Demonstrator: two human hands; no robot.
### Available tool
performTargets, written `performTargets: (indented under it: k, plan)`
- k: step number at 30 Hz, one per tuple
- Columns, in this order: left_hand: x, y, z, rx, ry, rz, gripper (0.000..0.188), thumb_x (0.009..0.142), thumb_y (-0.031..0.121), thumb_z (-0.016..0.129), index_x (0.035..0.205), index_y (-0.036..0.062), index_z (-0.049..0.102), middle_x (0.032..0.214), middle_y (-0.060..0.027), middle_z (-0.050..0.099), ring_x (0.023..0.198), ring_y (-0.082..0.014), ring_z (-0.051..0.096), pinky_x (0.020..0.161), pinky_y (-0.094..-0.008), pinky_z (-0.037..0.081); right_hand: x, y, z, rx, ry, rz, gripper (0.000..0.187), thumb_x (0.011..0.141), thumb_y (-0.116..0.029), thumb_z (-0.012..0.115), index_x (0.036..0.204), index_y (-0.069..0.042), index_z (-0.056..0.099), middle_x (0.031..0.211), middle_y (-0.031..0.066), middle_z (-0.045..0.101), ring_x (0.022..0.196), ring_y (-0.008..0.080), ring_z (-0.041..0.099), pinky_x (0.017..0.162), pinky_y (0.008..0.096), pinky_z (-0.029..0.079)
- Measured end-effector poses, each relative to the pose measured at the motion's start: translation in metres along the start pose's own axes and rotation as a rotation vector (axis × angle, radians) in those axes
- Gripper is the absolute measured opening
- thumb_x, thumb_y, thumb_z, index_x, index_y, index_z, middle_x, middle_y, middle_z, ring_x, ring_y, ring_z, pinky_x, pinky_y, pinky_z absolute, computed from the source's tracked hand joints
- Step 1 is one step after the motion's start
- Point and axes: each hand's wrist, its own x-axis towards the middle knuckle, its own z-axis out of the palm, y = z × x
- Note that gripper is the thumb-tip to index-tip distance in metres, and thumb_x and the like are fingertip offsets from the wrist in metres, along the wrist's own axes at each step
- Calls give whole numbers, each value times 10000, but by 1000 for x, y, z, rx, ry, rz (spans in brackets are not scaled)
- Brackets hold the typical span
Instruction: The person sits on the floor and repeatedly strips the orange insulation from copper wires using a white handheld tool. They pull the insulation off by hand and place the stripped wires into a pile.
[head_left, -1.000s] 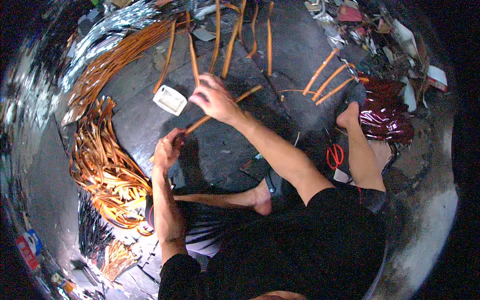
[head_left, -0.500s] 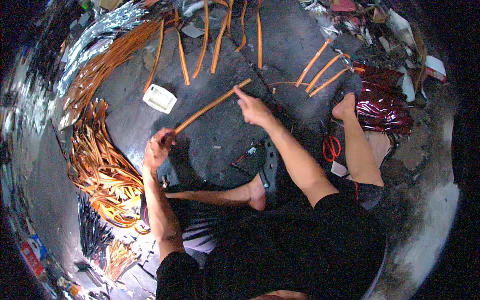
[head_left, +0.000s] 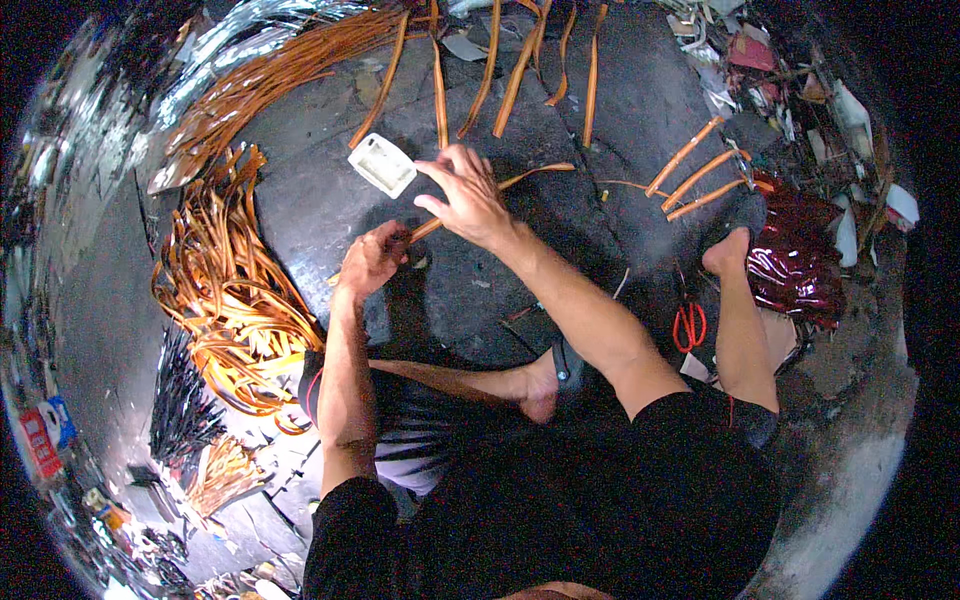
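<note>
My left hand (head_left: pixel 372 262) is closed round the near end of a flat orange-brown strip (head_left: pixel 536 174), which slants up to the right and passes under my right hand. My right hand (head_left: pixel 468 198) hovers over the strip with thumb and forefinger apart. Its forefinger tip is at the right rim of a small white rectangular dish (head_left: pixel 366 149); whether it touches the dish I cannot tell. The dish holds something pale that I cannot make out. Part of the strip is hidden behind my right hand.
A tangled heap of orange strips (head_left: pixel 235 330) lies at the left. Several single strips (head_left: pixel 490 75) are laid out at the far side, with shorter ones (head_left: pixel 690 165) at the right. Red-handled scissors (head_left: pixel 690 326) rest near my foot, beside dark red glossy sheets (head_left: pixel 795 255).
My right hand has moved left from the strip's far end to the white dish's edge. The left hand still grips the strip. The whole view has shifted, so the floor things appear further right.
</note>
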Motion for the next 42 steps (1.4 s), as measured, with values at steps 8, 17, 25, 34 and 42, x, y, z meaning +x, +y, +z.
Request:
performTargets:
  k: [8,17,25,34,42]
  plan:
    - [8,18,1,-86,-57,-83,202,865,85,583,1060,110,628,839,-118,694,795,-275,689,711,-389,513,54,22,27,-508,-48,-385,314,685,-82,714,989,-88,637,1301,173,466,1313,375,355,1125,560,184]
    - [14,-5,14,-340,-99,-181,232,832,43,595,1049,108,643,852,-120,691,787,-252,684,721,-360,515,-66,60,-32,669,-39,591,515,973,-135,503,1458,-183,336,756,69,611,577,136,572,544,293,511]
    - [3,-10,-6,-244,-127,-168,189,866,158,619,1043,94,639,809,-84,698,777,-209,686,697,-331,509,-76,25,1,275,-414,610,608,996,-200,420,1528,-262,132,551,110,583,437,191,566,479,373,513]
    - [-65,-67,-90,-10,-129,-521,184,889,205,593,1007,65,597,689,-83,679,620,-168,670,585,-321,510,-75,-51,117,-23,-429,102,712,885,-97,466,1512,-47,132,739,273,648,682,445,638,632,532,509]
    - [-40,-72,-59,-144,-21,-196,271,776,31,589,1042,45,639,929,-141,688,870,-220,670,771,-337,517,-66,-101,161,106,-520,-140,610,827,-46,487,1427,-78,382,851,240,670,810,416,649,723,508,524]
